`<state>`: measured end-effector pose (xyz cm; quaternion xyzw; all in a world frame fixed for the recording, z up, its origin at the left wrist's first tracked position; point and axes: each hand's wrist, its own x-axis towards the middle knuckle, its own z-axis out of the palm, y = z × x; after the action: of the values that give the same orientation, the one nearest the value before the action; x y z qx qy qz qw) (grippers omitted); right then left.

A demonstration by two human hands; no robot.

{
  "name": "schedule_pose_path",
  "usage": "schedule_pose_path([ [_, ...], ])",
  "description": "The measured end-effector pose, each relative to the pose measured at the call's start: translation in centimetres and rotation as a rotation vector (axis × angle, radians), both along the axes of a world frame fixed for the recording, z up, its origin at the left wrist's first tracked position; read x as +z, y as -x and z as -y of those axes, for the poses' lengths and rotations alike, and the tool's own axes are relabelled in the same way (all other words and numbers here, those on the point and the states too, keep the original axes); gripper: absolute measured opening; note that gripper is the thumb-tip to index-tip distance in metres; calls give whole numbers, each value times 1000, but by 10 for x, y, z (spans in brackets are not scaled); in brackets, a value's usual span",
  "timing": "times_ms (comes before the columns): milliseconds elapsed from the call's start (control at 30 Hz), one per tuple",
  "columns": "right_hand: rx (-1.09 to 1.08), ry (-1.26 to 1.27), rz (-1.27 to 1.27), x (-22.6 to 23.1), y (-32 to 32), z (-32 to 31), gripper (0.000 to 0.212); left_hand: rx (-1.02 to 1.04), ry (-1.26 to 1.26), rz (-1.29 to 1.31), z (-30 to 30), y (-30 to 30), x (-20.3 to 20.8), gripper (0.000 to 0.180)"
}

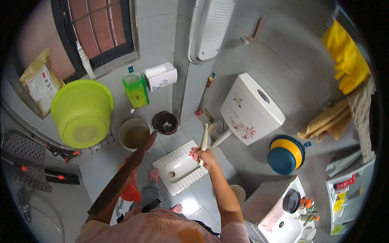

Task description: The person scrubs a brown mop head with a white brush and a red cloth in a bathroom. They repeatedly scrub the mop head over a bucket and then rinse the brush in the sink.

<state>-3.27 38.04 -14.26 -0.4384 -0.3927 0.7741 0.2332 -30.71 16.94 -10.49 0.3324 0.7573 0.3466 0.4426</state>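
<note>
My right hand (206, 158) is closed around a pale cream, stick-like handle (204, 139) above the far right corner of the white squat toilet (178, 187). The handle tapers toward its far end. A long dark brown strip (121, 178), close to the view, crosses my left arm and hides most of my left hand (133, 175). Beside that hand is a bright red thing (131, 192), its kind unclear; whether the hand grips it does not show. My pink shoes (154, 174) are on the grey tiles by the toilet's near left side.
A bucket of murky water (135, 135) and a dark waste bin (165, 122) stand beyond the toilet. The white cistern (252, 111) hangs on the right wall. At right are a washbasin (279, 222) and stacked basins (286, 154); a green basin (83, 113) hangs at left.
</note>
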Motion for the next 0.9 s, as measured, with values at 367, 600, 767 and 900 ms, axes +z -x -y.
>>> schedule_pose_path([
  [367, 340, 39, 318, -216, 222, -145, 16, 103, 133, 269, -64, 127, -144, 39],
  [600, -76, 33, 548, -350, 333, -251, 14, 435, 113, 696, -60, 174, -221, 41],
  [767, 268, -431, 1139, -347, 355, -273, 50, 294, 322, 314, -113, 194, -163, 44],
  [900, 416, -458, 1169, -332, 363, -266, 56, 229, 399, 233, -120, 206, -173, 45],
])
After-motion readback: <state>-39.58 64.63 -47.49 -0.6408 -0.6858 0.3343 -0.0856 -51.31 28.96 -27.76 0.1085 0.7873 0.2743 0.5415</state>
